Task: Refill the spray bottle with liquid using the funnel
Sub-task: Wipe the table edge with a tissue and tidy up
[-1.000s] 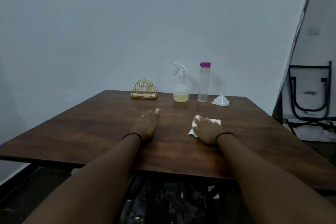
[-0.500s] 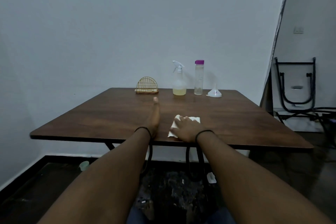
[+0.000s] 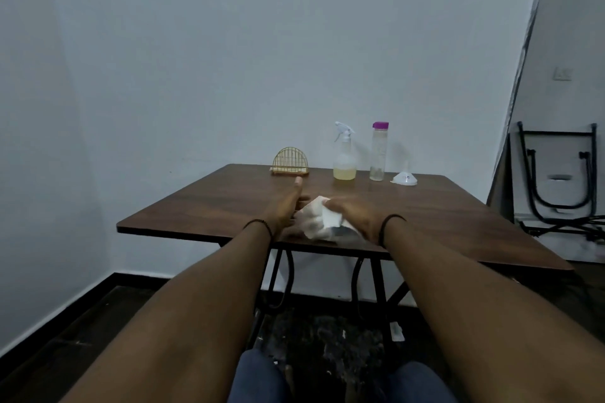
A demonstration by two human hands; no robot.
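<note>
Crumpled white tissue in right hand, on dark wood-grain table

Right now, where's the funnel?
In the head view, the funnel sits upside down, spout up, at the far right of the table, just right of the purple-capped bottle and beyond both hands.

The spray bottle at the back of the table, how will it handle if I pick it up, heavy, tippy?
The spray bottle probably lifts easily: only its bottom part holds yellowish liquid. It likely stands fairly steady, with a wide base and the liquid sitting low. The slim neck and trigger head look like the natural place to grip; the smooth clear plastic body may be a bit slippery.
</note>
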